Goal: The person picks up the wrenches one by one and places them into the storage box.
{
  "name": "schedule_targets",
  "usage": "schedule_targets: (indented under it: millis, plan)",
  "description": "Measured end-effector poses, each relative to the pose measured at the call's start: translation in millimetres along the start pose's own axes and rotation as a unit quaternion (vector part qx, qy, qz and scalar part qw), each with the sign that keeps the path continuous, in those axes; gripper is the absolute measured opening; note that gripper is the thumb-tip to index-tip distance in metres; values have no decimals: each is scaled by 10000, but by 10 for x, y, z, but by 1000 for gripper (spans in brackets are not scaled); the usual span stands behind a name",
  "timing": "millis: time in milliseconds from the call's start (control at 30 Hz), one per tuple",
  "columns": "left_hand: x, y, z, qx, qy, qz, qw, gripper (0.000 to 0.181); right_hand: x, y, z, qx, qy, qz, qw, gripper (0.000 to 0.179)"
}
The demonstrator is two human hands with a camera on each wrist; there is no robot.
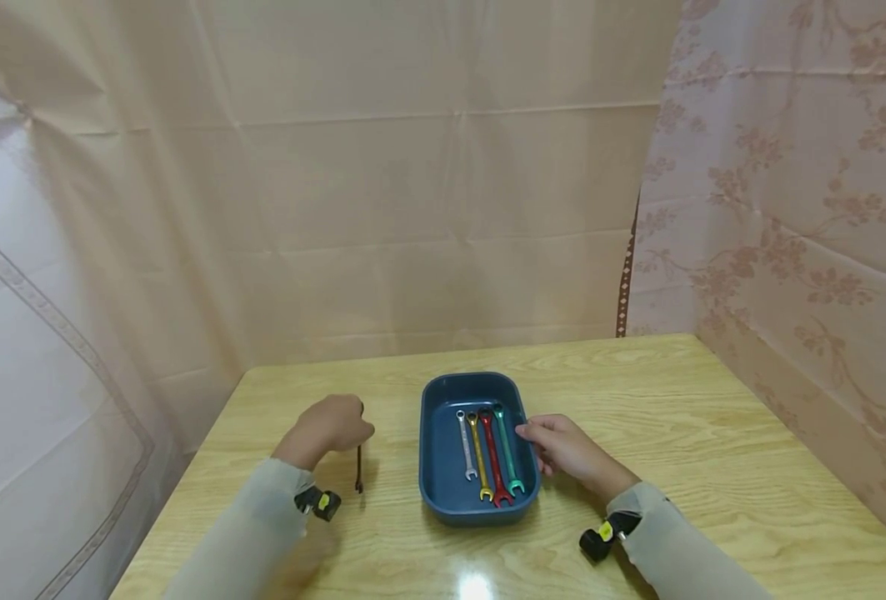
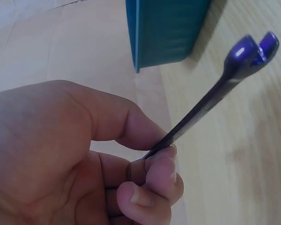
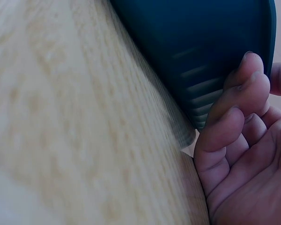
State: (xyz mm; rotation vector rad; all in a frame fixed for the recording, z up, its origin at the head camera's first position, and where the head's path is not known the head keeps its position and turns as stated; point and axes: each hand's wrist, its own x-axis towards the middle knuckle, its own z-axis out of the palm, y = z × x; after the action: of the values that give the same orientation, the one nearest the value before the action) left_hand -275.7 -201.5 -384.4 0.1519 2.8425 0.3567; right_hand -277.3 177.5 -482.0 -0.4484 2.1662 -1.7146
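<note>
My left hand [image 1: 330,429] pinches a dark purple combination wrench [image 2: 203,101] between thumb and fingers, left of a blue tray [image 1: 437,467]. The wrench's open end points down toward the table in the head view; its other end is mostly hidden by the hand. My right hand [image 1: 570,454] grips the tray's right wall, thumb over the rim and fingers against the ribbed outer side [image 3: 196,79]. Inside the tray, side by side, lie a silver wrench [image 1: 466,446], a yellow wrench [image 1: 479,454], a red wrench [image 1: 494,458] and a green wrench [image 1: 508,450].
The tray stands on a light wood-grain table [image 1: 675,433]. Beige cloth [image 1: 412,208] hangs behind the table, and flowered cloth [image 1: 810,208] hangs at the right. Each wrist carries a small black camera, one on the left [image 1: 318,502] and one on the right [image 1: 603,536].
</note>
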Motion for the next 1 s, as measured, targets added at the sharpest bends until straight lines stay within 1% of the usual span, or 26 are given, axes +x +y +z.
schedule_targets:
  millis: [100,233,267,367,433,567,700,867,1000]
  plan:
    - [8,32,-31,45,60,6,10000,32,5,-2,0,5,-19,-25,10000,41]
    - [12,72,-78,44,116,44,9999,43,13,5,7,25,-42,-36,10000,42]
    - [7,92,-92,34,119,60,9999,42,13,6,8,25,-47,-42,10000,42]
    - [-22,175,-132,55,135,186,9997,24,17,11,8,27,-54,-57,10000,42]
    - [-45,241,-153,60,143,284,9995,16,21,12,7,21,-59,-76,10000,42]
    - [-54,358,-182,126,175,388,9990,15,15,5,4,21,-71,-101,9999,43]
    - [-9,453,-205,207,206,350,9990,21,2,-5,0,24,-60,-89,9999,42]
    - [31,545,-236,265,206,319,9989,22,-2,-13,3,8,-69,2,10000,40]
    - [43,601,-251,312,237,368,9986,21,7,-10,3,0,-67,51,10000,39]
